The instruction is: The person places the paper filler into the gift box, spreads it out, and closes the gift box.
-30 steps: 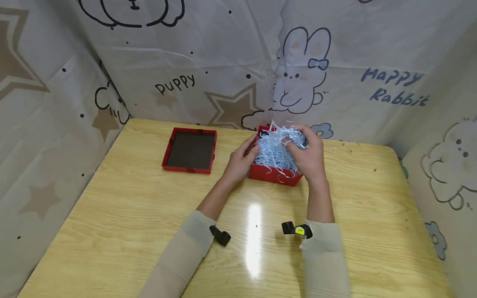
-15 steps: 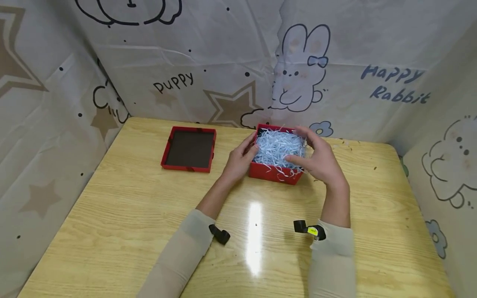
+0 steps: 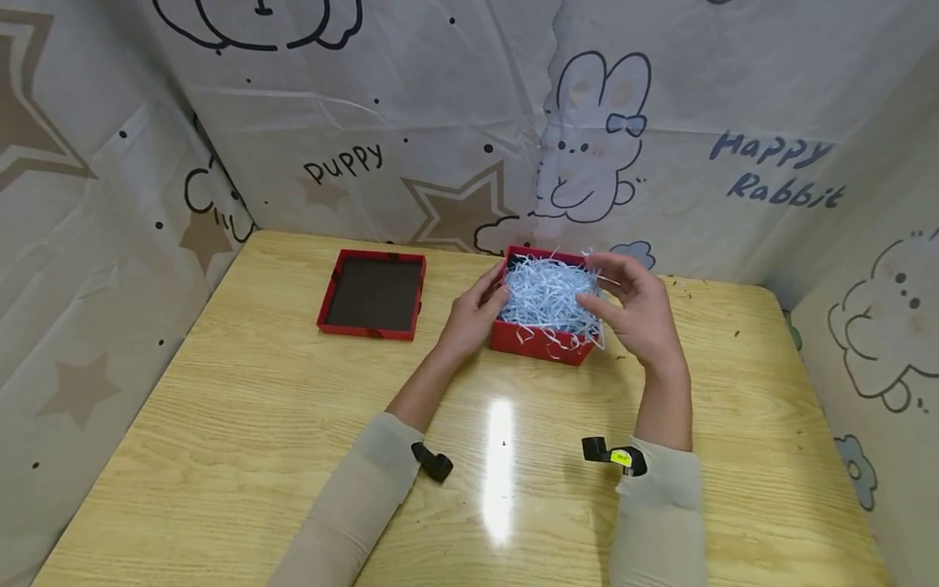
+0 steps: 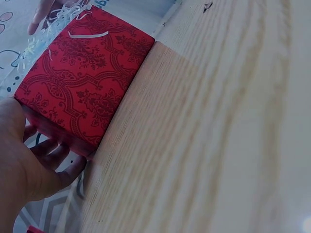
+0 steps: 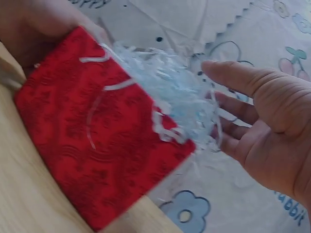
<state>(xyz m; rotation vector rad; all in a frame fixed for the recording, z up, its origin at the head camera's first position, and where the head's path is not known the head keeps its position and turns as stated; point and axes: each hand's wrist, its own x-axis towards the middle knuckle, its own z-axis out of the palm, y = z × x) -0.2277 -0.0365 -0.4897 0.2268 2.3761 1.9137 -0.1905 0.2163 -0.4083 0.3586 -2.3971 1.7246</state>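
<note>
A red patterned gift box point(image 3: 541, 342) stands on the table, heaped with pale blue shredded paper point(image 3: 546, 293). My left hand point(image 3: 473, 322) holds the box's left side, thumb at the rim and fingers along the outer wall, as the left wrist view point(image 4: 73, 87) also shows. At the right side my right hand point(image 3: 638, 306) has its fingers spread round the edge of the paper shreds. In the right wrist view that hand point(image 5: 272, 116) touches loose strands at the rim with its thumb apart. Several strands hang over the box's front face.
A red box lid point(image 3: 372, 295) with a dark inside lies upturned on the wooden table point(image 3: 308, 456), left of the box. Small paper scraps lie near the table's back right edge. A printed cloth point(image 3: 455, 98) hangs behind and at both sides.
My right hand has drawn back from over the shredded paper to the box's right edge, its thumb now farther right. The left hand and the box stay put.
</note>
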